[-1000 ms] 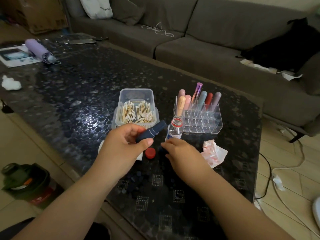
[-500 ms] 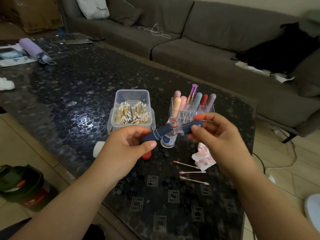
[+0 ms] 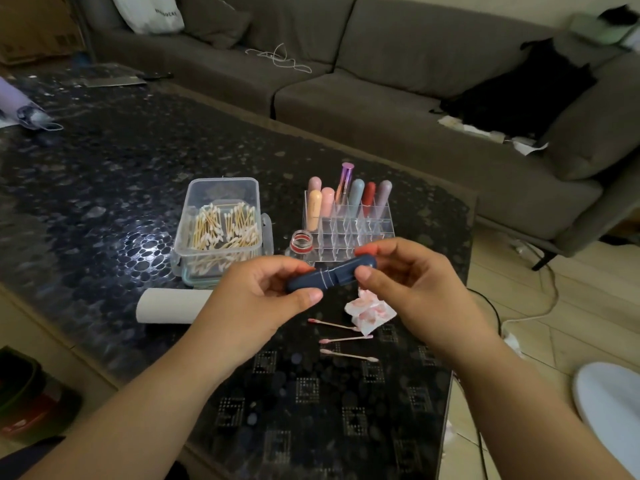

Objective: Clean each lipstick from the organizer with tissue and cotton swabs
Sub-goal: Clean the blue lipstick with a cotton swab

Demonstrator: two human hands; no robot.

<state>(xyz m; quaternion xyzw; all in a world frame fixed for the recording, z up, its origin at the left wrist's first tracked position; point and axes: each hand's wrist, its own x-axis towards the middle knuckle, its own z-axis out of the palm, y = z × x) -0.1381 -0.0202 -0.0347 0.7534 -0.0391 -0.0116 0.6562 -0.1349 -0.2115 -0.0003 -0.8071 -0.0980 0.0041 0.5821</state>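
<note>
A grey sectional sofa (image 3: 398, 74) fills the top of the frame, and in front of it a dark table (image 3: 104, 174) with a pebble-patterned glossy top runs from the upper left down to the lower centre. On the sofa at upper left leans a white bag (image 3: 149, 12) with dark printed lettering too blurred to read; a white cord (image 3: 280, 58) lies on the seat cushion, and a black garment (image 3: 519, 88) is draped at upper right.

At centre frame, above the table, both hands hold a navy lipstick (image 3: 330, 277) lying roughly level. The left hand (image 3: 256, 303) grips its left portion, thumb below and fingers curled over the top. The right hand (image 3: 415, 289) pinches its right end between thumb and forefinger. Thin pale rings mark the tube's middle; no writing on it can be read.

Behind the hands stands the clear acrylic organizer (image 3: 349, 230), its back rows holding upright lipsticks (image 3: 349, 199) in peach, pink, metallic purple, grey-blue, red and mauve. Just left of it is a small open bottle (image 3: 302, 242) with a red-ringed neck, partly hidden by the left hand. Further left is a clear plastic box (image 3: 221, 230) of cotton swabs (image 3: 225, 228). A white roll of tissue (image 3: 169, 305) lies on its side below the box. Under the right hand sits a crumpled tissue (image 3: 369, 313) stained pink, and three used swabs (image 3: 346, 339) with pink tips lie just below it.
</note>
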